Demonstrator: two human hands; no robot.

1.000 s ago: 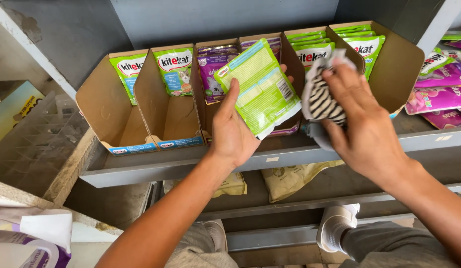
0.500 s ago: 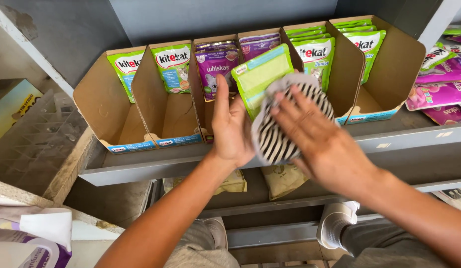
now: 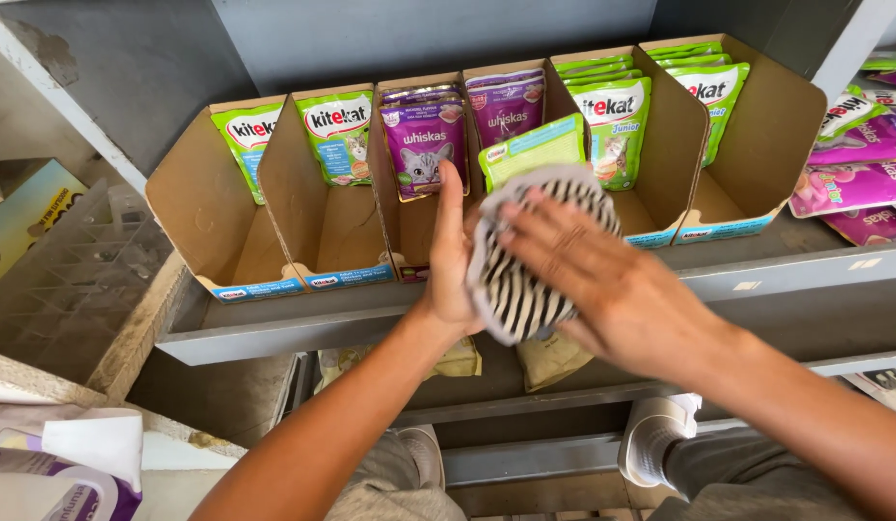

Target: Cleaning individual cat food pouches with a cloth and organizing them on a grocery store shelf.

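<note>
Right hand: your right hand [image 3: 602,280] presses a striped cloth [image 3: 525,275], fingers spread flat on it.
Left hand: your left hand [image 3: 453,260] grips the green pouch [image 3: 532,150] from behind, thumb up.
Pouch: mid-scene, before the cardboard trays [image 3: 274,232] on the grey shelf [image 3: 303,323].

Left hand [image 3: 450,259] upright, fingers straight (thumb hidden); right hand [image 3: 602,280] flat, fingers spread, palm down.
</note>
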